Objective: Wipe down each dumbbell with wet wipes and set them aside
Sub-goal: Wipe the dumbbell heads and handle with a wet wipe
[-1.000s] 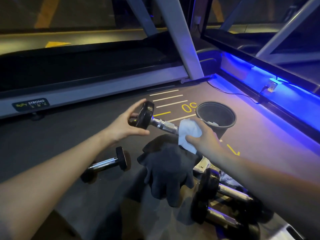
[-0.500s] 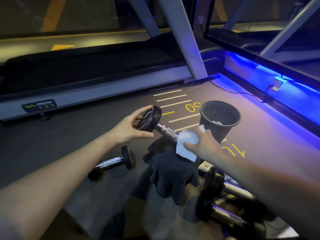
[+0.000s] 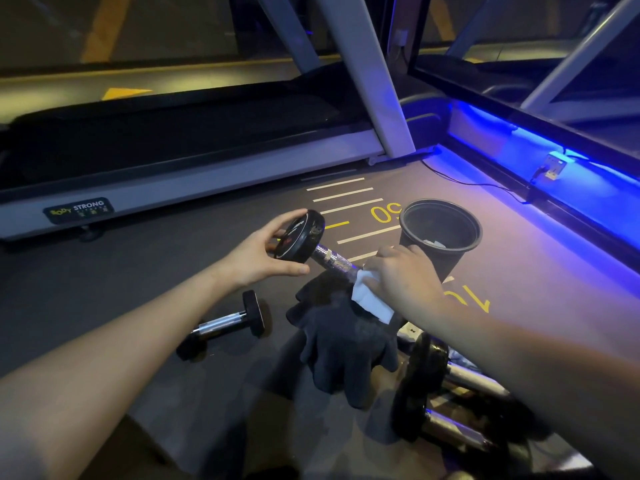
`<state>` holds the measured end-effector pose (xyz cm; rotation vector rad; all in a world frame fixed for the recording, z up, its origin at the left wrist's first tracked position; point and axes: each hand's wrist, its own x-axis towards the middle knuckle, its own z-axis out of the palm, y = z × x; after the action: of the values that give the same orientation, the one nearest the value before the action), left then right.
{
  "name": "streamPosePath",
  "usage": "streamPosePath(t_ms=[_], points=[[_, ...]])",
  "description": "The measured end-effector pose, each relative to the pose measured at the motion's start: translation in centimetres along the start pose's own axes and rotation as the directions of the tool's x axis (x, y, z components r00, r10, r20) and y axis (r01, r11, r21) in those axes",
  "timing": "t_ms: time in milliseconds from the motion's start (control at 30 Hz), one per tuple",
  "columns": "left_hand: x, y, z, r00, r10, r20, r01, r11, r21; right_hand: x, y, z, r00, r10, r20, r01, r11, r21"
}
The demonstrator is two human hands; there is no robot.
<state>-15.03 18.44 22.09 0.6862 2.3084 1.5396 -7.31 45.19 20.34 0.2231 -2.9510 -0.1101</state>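
dark gym floor (image 3: 145, 299) with yellow markings, treadmill (image 3: 194, 157) behind. left hand (image 3: 256, 256) grips the raised dumbbell (image 3: 311, 242); right hand (image 3: 403, 280) wraps a wipe (image 3: 367, 299) round its bar. three more dumbbells, one bin (image 3: 440, 230).

The treadmill label (image 3: 79, 209) reads "BODY STRONG"; yellow floor markings (image 3: 385, 213) read 50, upside down.

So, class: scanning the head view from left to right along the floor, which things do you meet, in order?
Small dumbbell lying on the floor → left hand gripping the held dumbbell's black end plate → white wipe in the right hand → black bucket.
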Motion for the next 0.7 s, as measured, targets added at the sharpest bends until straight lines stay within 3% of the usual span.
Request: streamPosePath(t_ms=[67,200,433,567,700], points=[[0.0,-0.1,-0.1,1.000,-0.004,-0.001,0.004,1.000,0.006,0.2,0.1,-0.1,0.999,0.013,-0.048,-0.011,0.999,0.038],[-0.1,-0.1,-0.1,1.000,-0.014,-0.011,0.014,1.000,0.008,0.5,-1.0,-1.0,0.990,0.080,-0.118,-0.039,0.948,0.316],[-0.2,0.2,0.0,1.000,-0.012,-0.001,0.012,1.000,0.017,2.0,-4.0,-2.3,0.952,0.298,-0.067,-0.170,0.699,0.695],[-0.5,0.3,-0.1,1.000,-0.013,-0.001,0.013,1.000,0.028,3.1,-5.3,-2.2,0.942,0.331,-0.060,-0.149,0.571,0.807],[-0.9,0.7,-0.1,1.000,-0.024,-0.007,0.025,0.999,0.038,3.5,-6.0,-1.1,0.953,0.301,-0.041,-0.126,0.515,0.848]])
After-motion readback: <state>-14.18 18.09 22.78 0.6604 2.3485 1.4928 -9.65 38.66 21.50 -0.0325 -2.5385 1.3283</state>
